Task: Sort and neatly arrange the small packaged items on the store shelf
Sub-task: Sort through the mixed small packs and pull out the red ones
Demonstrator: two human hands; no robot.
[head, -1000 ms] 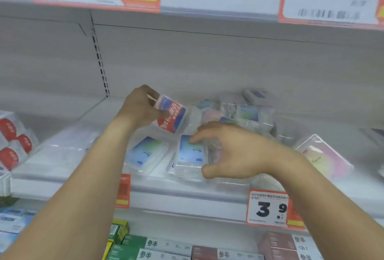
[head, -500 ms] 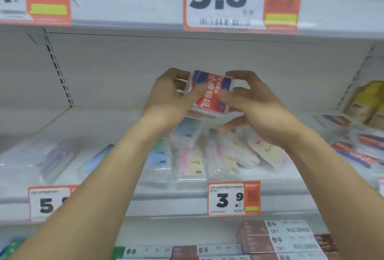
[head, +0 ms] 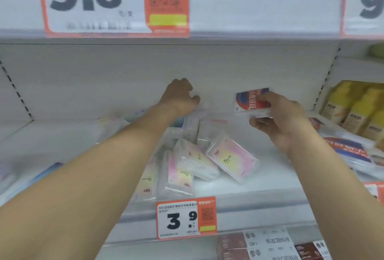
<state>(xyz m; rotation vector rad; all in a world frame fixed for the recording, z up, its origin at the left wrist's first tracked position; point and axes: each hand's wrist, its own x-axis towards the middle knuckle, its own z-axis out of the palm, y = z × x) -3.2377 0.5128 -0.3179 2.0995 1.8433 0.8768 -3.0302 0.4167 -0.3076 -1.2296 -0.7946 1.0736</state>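
Note:
My right hand (head: 284,120) grips a small red and blue pack (head: 250,102) in the air above the right part of the white shelf (head: 239,189). My left hand (head: 180,97) reaches deep toward the shelf's back, fingers curled over a clear pack (head: 202,111) that is blurred; whether it grips it is unclear. Several clear pink and yellow packs (head: 232,160) lie tumbled on the shelf below and between my hands. More such packs (head: 178,176) stand near the front edge, partly behind my left forearm.
A 3.9 price tag (head: 186,219) hangs on the shelf's front edge. A 9.8 tag (head: 97,0) marks the shelf above. Red and blue packs (head: 347,149) lie at the right, with yellow boxes (head: 353,108) behind them. Boxed goods (head: 259,245) fill the shelf below.
The red and blue pack passed from both hands to my right hand alone, which moved right. My left hand let go and reached to the back of the shelf. The view shifted right.

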